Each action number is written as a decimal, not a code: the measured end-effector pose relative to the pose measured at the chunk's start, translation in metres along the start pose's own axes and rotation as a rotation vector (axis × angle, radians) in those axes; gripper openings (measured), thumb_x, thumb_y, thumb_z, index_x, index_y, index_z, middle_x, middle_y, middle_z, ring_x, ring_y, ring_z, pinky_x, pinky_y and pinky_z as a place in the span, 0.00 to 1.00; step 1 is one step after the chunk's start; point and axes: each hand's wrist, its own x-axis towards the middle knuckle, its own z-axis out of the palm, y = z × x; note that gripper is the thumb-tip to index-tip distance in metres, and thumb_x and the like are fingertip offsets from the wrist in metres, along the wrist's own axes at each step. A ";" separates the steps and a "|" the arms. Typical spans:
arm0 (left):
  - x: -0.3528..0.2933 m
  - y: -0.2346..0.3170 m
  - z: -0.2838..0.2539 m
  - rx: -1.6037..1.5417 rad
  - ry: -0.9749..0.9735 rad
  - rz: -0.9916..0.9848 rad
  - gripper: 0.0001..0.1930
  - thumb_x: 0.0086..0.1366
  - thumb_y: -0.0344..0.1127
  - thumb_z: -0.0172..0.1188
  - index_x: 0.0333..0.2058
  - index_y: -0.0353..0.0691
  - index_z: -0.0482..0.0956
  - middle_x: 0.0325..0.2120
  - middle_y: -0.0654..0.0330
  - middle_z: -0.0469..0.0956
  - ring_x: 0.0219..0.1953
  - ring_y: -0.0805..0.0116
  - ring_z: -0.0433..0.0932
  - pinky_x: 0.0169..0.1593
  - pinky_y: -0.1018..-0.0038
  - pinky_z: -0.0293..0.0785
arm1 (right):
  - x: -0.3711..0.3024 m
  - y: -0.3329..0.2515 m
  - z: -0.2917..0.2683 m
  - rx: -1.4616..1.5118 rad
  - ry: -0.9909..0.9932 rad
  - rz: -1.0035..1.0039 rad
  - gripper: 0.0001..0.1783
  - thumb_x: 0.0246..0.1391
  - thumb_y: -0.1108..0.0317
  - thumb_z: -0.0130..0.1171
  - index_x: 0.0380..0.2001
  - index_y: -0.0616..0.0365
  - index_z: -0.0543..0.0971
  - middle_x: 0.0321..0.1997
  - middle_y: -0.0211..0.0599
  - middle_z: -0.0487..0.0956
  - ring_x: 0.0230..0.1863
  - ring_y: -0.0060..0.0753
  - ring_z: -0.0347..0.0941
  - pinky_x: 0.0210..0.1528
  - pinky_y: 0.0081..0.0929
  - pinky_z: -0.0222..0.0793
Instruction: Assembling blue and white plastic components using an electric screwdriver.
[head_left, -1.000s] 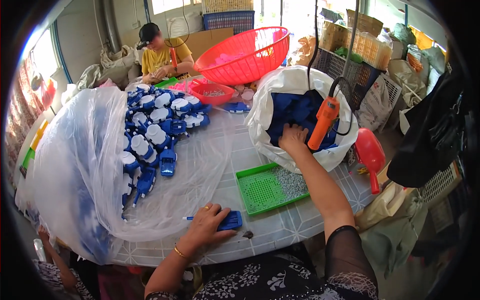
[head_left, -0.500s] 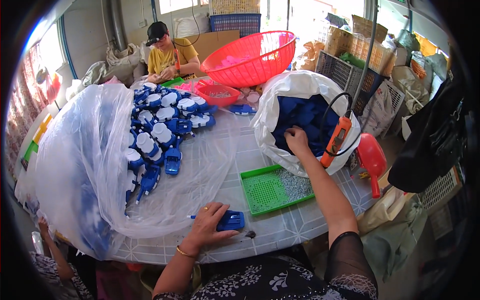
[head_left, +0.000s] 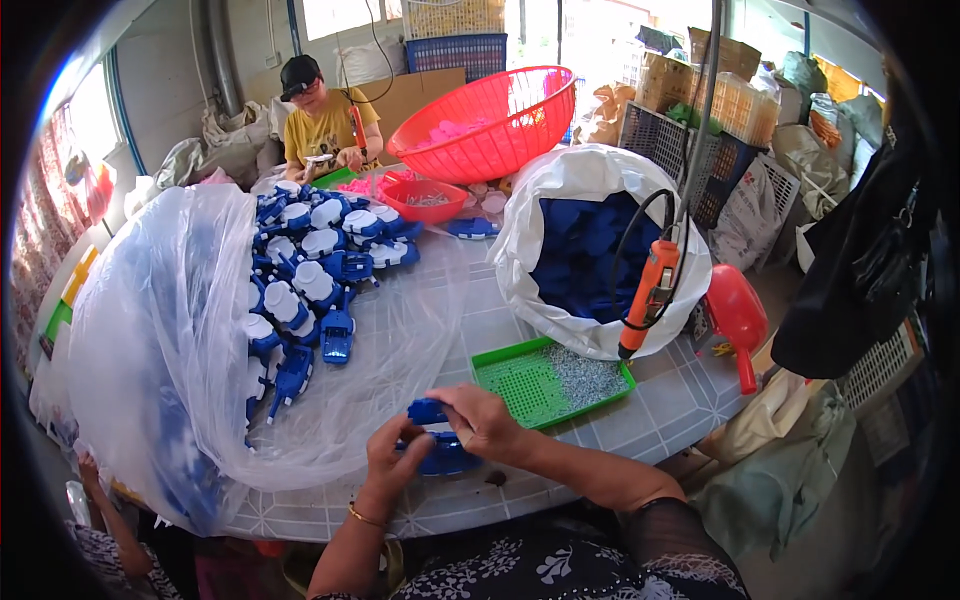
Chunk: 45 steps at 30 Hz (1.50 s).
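At the frame's lower centre, the right hand [head_left: 487, 424] pinches a blue part [head_left: 426, 411] — the left hand [head_left: 394, 460] half-curled beside it, contact unclear — above a blue casing [head_left: 450, 460] on the tabletop [head_left: 682, 402].

The hands [head_left: 485, 425] have drawn close, the right now out of the white sack [head_left: 600, 162] and holding a blue piece [head_left: 427, 411]

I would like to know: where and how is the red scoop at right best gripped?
Probably the right hand should take the red scoop by its narrow handle, coming from the near side: the handle points that way, while the wide bowl lies farther off.
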 end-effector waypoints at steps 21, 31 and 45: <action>0.005 0.008 -0.010 0.200 0.017 0.200 0.11 0.53 0.23 0.64 0.37 0.38 0.80 0.29 0.51 0.80 0.30 0.51 0.80 0.35 0.63 0.76 | 0.002 0.007 -0.028 0.602 -0.677 0.443 0.27 0.65 0.58 0.59 0.65 0.53 0.73 0.63 0.38 0.77 0.62 0.33 0.72 0.67 0.33 0.63; -0.001 0.006 -0.012 0.195 -0.051 0.208 0.14 0.54 0.29 0.69 0.40 0.37 0.80 0.35 0.50 0.80 0.36 0.50 0.81 0.39 0.63 0.77 | 0.003 -0.003 -0.038 0.701 -0.696 0.580 0.28 0.59 0.65 0.66 0.62 0.57 0.76 0.57 0.34 0.79 0.54 0.27 0.74 0.62 0.30 0.68; 0.008 -0.009 -0.027 0.429 -0.281 0.184 0.47 0.41 0.67 0.74 0.53 0.38 0.76 0.46 0.54 0.77 0.50 0.54 0.75 0.54 0.61 0.65 | 0.005 0.020 -0.031 -0.085 -0.377 0.067 0.28 0.43 0.64 0.76 0.50 0.58 0.81 0.50 0.42 0.82 0.51 0.47 0.77 0.57 0.39 0.67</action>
